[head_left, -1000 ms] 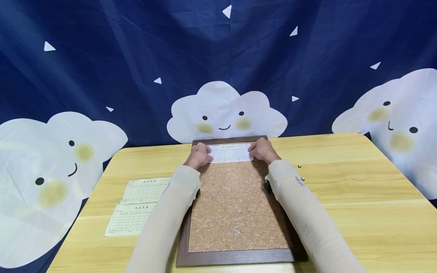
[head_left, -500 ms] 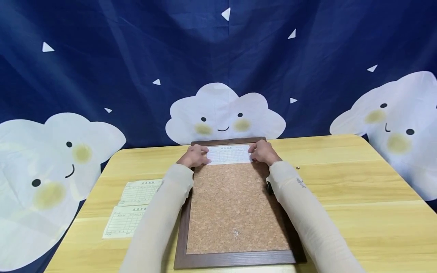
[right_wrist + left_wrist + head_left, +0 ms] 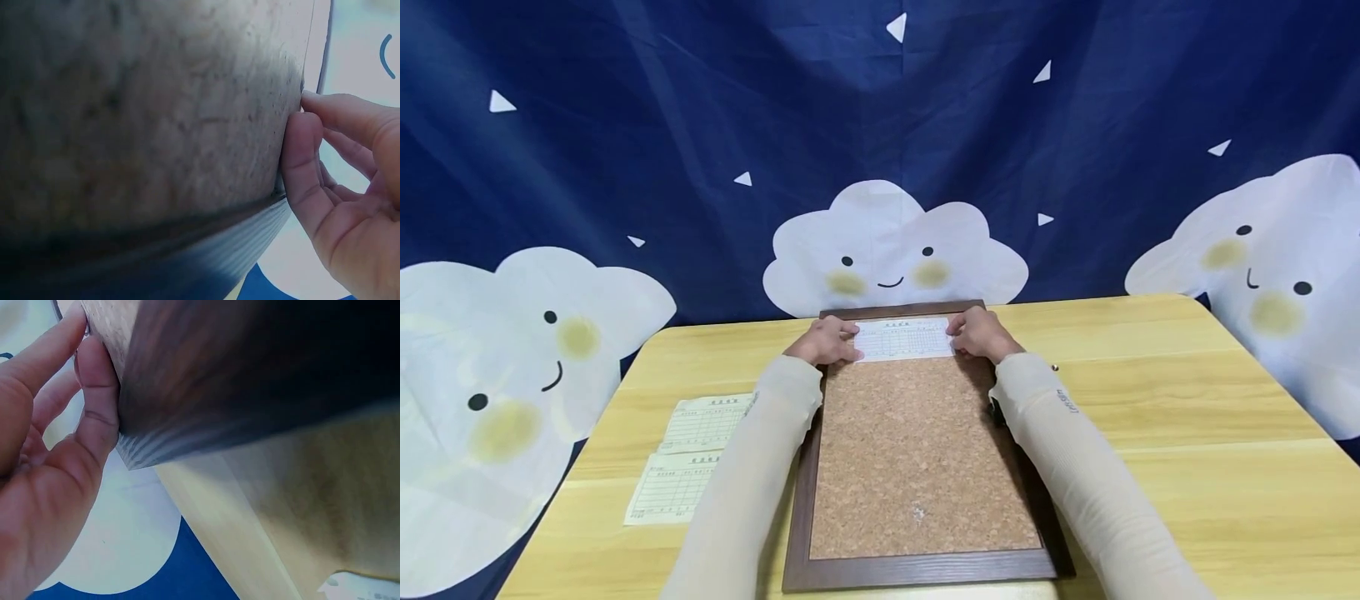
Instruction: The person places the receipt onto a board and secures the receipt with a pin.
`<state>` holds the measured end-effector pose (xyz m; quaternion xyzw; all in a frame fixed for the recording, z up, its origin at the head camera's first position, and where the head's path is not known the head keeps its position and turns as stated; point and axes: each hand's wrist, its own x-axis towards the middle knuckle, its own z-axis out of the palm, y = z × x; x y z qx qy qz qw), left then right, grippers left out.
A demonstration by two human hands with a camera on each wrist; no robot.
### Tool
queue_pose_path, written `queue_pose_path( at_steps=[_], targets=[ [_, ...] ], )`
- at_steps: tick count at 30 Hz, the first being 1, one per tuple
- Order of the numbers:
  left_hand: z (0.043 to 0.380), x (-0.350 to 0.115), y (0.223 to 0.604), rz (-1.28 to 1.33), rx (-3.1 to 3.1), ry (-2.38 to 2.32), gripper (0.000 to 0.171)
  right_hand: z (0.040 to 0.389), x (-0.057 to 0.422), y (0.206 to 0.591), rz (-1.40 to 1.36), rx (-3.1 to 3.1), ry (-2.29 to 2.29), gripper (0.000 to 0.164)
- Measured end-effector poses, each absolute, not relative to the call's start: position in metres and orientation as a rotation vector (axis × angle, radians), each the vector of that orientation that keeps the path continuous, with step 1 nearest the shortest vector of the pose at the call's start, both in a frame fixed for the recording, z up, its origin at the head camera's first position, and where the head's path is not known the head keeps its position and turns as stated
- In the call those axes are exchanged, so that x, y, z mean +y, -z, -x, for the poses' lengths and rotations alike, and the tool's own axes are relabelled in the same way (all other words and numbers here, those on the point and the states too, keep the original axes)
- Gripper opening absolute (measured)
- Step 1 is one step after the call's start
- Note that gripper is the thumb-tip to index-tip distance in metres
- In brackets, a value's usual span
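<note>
A white printed form slip (image 3: 902, 340) lies across the top of a cork board (image 3: 925, 458) with a dark wood frame. My left hand (image 3: 823, 342) touches the slip's left edge, with thumb and index fingertip set apart on it. At the opposite edge, my right hand (image 3: 983, 333) touches the slip in the same manner. The left wrist view shows the left thumb (image 3: 97, 394) against the board's side, its index finger stretched forward. In the right wrist view, the right thumb (image 3: 303, 156) rests along the board's edge. The slip itself is barely visible in the wrist views.
Two more pale printed slips (image 3: 673, 487) lie on the wooden table (image 3: 1210, 400), left of the board and partly behind the left sleeve. A small shiny metal piece (image 3: 1055, 367) sits right of the board. A blue cloud-patterned cloth (image 3: 1075, 150) hangs behind.
The left hand has shifted slightly left, its fingers spreading along the slip's edge. The slip lies flatter now. The right hand stays almost where it was, and one small metal piece has become hidden by the sleeve.
</note>
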<state>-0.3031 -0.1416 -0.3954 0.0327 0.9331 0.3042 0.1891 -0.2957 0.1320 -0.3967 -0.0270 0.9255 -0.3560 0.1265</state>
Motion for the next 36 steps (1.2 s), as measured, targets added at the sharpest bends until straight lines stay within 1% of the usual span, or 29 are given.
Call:
queue_pose_path(
  at_steps=[14, 20, 28, 36],
  targets=[
    [0.304, -0.144, 0.389, -0.124, 2.597, -0.830, 0.059, 0.297, 0.135, 0.391, 0.104, 2.677, 1.005, 0.030],
    [0.304, -0.143, 0.390, -0.117, 2.612, -0.807, 0.059, 0.296, 0.143, 0.384, 0.131, 2.588, 1.121, 0.029],
    [0.304, -0.142, 0.392, -0.086, 2.625, -0.761, 0.060, 0.292, 0.151, 0.381, 0.133, 2.464, 1.283, 0.033],
    [0.302, -0.140, 0.393, -0.084, 2.610, -0.812, 0.060, 0.287, 0.160, 0.376, 0.164, 2.429, 1.351, 0.035]
  ],
)
